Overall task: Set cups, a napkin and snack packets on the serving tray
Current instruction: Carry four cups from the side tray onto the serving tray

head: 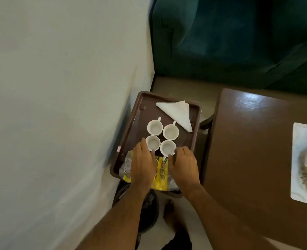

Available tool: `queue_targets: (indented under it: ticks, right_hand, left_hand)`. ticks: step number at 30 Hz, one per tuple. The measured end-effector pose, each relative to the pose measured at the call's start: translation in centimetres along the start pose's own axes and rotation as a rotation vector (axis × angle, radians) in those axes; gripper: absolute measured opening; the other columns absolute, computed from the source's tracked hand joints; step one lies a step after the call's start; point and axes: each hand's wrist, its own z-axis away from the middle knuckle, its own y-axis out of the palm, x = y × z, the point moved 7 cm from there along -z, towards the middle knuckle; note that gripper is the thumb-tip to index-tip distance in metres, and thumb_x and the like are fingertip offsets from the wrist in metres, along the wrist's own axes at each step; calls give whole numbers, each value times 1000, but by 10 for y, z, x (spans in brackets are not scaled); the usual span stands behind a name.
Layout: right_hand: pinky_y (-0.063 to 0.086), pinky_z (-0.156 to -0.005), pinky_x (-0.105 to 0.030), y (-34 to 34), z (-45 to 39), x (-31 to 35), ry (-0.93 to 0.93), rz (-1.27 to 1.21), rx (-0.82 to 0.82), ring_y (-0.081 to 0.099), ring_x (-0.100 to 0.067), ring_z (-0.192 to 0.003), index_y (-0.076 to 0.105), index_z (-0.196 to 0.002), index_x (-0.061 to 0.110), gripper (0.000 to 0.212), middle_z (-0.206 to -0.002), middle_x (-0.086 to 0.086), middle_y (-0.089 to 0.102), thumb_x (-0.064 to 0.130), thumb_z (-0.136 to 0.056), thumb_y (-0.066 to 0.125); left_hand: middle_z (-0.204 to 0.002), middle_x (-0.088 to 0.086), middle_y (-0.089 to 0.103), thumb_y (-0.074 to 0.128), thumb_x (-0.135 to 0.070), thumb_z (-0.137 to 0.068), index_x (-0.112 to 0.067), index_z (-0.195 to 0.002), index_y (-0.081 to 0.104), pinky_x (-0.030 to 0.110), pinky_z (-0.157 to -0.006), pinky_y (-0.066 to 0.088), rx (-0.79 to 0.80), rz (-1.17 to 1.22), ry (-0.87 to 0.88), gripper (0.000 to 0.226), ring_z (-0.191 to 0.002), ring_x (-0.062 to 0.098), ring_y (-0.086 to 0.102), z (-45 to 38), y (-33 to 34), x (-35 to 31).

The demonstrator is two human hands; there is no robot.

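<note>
A dark brown serving tray (143, 112) holds several white cups in a close cluster. A folded white napkin (178, 112) lies at its far right. Yellow snack packets (160, 175) lie at its near end, partly hidden under my hands. My left hand (142, 164) reaches over the packets, and its fingers curl round the near left cup (153, 142). My right hand (184, 164) has its fingertips curled against the near right cup (167, 147).
A white wall (59, 105) runs close along the tray's left side. A brown table (253, 141) stands to the right with a white plate (306, 163) of food on it. A dark green sofa (239, 42) is beyond. A foot (170, 213) shows on the floor below.
</note>
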Motion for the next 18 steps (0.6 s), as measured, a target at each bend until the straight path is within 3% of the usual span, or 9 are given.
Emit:
queue_targets:
  ticks: [6,11,15,18]
  right_hand:
    - [51,-71,-39,38,7,-10,130,14,51,63,-28,-76,67,-77,7,31,-78,-10,67,34,-93,71]
    - [50,-61,-38,47,3,-11,185,-69,-12,61,-30,-64,63,-67,6,24,-68,-12,64,19,-84,76]
    - [51,-63,-39,52,5,-16,233,-103,-47,59,-26,-68,64,-72,5,21,-71,-9,62,20,-85,71]
    - [50,-63,-38,53,8,-19,230,-126,-88,58,-24,-68,64,-72,5,24,-71,-9,63,23,-85,76]
  left_hand:
    - [-116,9,72,63,-29,-103,-8,-121,66,33,-90,52,-42,18,-118,28,-110,22,65,-7,17,12]
    - [-96,9,76,73,-29,-96,-7,-106,70,36,-72,56,-61,123,-245,24,-91,26,72,-15,22,18]
    - [-85,3,78,75,-35,-96,-10,-98,78,16,-54,32,-85,124,-278,25,-78,18,71,-13,26,24]
    - [-83,3,78,81,-35,-90,-11,-92,79,18,-53,33,-57,153,-304,24,-77,19,72,-12,33,24]
